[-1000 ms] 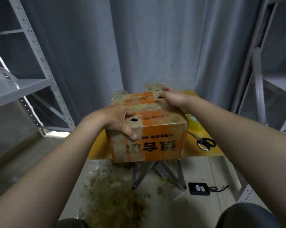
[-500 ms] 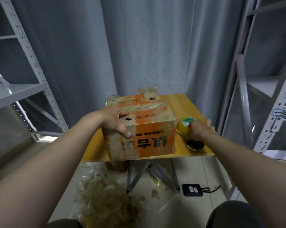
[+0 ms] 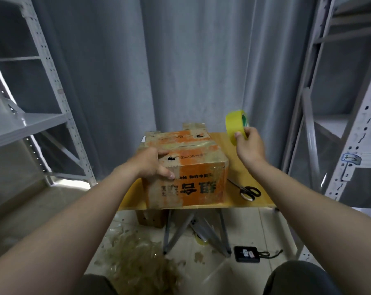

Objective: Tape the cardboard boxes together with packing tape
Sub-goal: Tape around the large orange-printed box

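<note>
A worn orange and brown cardboard box (image 3: 193,179) with black lettering stands on a small yellow table (image 3: 250,173). My left hand (image 3: 152,165) grips its near left top corner, thumb over the front face. A second flap of cardboard (image 3: 194,125) shows behind the box. My right hand (image 3: 249,143) holds a roll of yellow packing tape (image 3: 236,126) in the air, above the table's right side and apart from the box.
Black-handled scissors (image 3: 247,191) lie on the table right of the box. Grey metal shelving stands at left (image 3: 58,103) and right (image 3: 355,124). On the floor lie a heap of used tape (image 3: 137,258), a black device with a cord (image 3: 246,254) and the table's legs.
My right hand left the box top, reached to the table's right side, took the tape roll and lifted it into the air. My left hand stayed on the box.
</note>
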The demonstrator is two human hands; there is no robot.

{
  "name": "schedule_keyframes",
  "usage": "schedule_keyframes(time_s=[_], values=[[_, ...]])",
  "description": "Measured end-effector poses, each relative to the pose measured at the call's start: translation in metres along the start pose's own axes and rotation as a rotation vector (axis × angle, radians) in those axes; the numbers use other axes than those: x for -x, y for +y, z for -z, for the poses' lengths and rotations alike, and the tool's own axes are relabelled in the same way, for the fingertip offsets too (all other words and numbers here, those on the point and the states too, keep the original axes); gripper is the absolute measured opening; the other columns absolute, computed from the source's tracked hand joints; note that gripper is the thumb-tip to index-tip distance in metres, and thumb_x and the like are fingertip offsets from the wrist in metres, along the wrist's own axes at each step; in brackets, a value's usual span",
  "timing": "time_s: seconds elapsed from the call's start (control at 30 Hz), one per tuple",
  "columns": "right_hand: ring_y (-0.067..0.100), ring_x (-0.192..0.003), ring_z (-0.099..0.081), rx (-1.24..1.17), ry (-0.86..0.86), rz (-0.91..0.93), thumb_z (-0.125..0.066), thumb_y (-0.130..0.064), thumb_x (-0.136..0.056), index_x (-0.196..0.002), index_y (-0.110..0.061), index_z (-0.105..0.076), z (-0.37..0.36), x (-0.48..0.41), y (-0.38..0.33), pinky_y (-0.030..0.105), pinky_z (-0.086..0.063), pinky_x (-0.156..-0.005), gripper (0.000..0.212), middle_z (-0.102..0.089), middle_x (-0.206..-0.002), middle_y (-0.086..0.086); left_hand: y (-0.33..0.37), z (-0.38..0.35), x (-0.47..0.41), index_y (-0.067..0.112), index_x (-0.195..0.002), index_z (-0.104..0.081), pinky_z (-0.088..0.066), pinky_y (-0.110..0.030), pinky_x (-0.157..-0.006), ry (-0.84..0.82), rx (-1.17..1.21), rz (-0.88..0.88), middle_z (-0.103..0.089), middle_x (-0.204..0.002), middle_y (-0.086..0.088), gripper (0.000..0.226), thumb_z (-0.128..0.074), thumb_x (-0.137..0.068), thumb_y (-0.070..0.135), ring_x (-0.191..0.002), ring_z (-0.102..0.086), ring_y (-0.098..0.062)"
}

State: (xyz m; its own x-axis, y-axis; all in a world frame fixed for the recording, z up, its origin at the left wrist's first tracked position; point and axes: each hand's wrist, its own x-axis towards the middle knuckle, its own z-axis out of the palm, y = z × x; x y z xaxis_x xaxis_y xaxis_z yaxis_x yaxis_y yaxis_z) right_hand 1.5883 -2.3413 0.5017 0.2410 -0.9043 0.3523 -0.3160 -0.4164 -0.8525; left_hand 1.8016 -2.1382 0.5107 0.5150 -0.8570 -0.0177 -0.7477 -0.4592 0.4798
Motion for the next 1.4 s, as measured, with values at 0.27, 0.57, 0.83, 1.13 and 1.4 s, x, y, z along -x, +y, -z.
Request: schedule_keyframes(time_s=[0.27,0.57,0.83,1.13,1.4], values=[[0.034,-0.093,-0.072,-0.332,-0.283,0.063,-0.058,-0.032,-0.106,-0.103,-0.021,-0.063,-0.016,0.039,-0.058,0.056,-0.058,-0.09,0.013,-0.068,-0.094,0.002,0.009,0.0,0.035,0.024,-0.147,-0.057,-0.047,-0.036,-0.11,0.3,0.274,-0.111,-0.062,-0.144,0.006,0.07,-0.084,-0.084,0.043,-0.133,-0.057,-0.015],[0.018,-0.063,-0.068,-0.409,-0.668,0.277,-0.069,-0.024,-0.1,-0.104,-0.015,-0.059,-0.025,0.088,-0.079,0.029,-0.055,-0.055,0.015,-0.07,-0.081,-0.005,0.031,0.001,0.071,0.025,-0.107,-0.08,-0.057,-0.037,-0.096,0.363,0.564,-0.3,-0.08,-0.1,0.009,0.024,-0.085,-0.085,0.017,-0.1,-0.074,-0.01],[0.025,-0.099,-0.068,-0.337,-0.653,0.138,-0.074,-0.038,-0.094,-0.125,-0.013,-0.072,0.004,0.078,-0.109,0.033,-0.056,-0.068,0.04,-0.072,-0.12,0.01,0.023,-0.008,0.104,0.032,-0.104,-0.081,-0.057,-0.033,-0.089,0.291,0.495,-0.33,-0.079,-0.101,0.02,0.024,-0.088,-0.08,0.034,-0.1,-0.073,-0.001],[0.008,-0.076,-0.067,-0.144,-0.564,0.238,-0.08,-0.02,-0.091,-0.085,-0.016,-0.078,0.0,0.074,-0.11,0.03,-0.058,-0.069,0.008,-0.075,-0.083,-0.001,0.032,-0.026,0.128,0.035,-0.111,-0.071,-0.055,-0.037,-0.089,0.249,0.47,-0.323,-0.078,-0.104,0.011,0.036,-0.074,-0.081,0.053,-0.103,-0.07,0.0],[0.0,-0.056,-0.065,-0.126,-0.53,0.278,-0.072,-0.009,-0.096,-0.089,0.003,-0.074,-0.01,0.073,-0.104,0.018,-0.054,-0.051,0.014,-0.07,-0.076,0.001,0.052,-0.044,0.132,0.026,-0.116,-0.065,-0.061,-0.043,-0.086,0.255,0.595,-0.272,-0.081,-0.088,0.007,0.032,-0.054,-0.099,0.051,-0.086,-0.077,-0.011]])
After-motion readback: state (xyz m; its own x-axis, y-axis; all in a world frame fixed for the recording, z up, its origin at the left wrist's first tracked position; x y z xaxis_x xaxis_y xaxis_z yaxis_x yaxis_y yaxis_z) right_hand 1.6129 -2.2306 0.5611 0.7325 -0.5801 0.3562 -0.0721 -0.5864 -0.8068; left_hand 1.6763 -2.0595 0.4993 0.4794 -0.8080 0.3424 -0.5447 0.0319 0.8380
